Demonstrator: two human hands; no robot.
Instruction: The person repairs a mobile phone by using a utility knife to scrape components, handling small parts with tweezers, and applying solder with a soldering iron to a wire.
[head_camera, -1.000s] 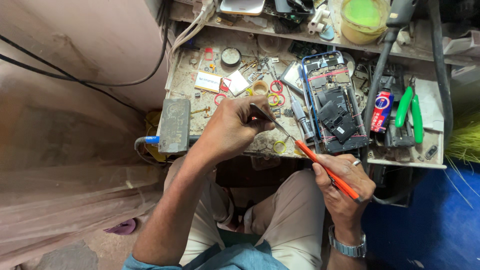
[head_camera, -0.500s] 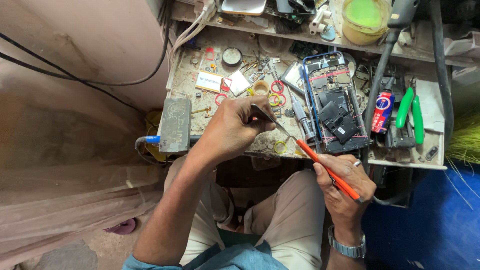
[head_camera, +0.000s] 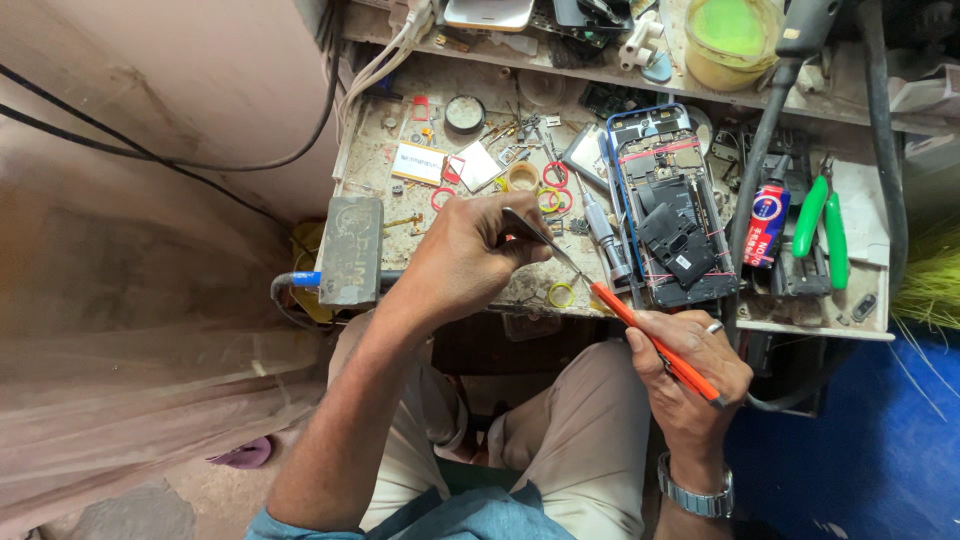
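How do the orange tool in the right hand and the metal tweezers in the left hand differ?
The orange-handled tool is bright orange and thick; the tweezers are grey metal and thin. The right hand grips the tool in front of the bench edge; the left hand pinches the tweezers over the bench. Both are slender, and their tips nearly meet.

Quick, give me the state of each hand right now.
Left hand: closed on metal tweezers.
Right hand: closed on an orange-handled screwdriver.

One opened phone, one pair of green-handled pliers, one orange screwdriver.
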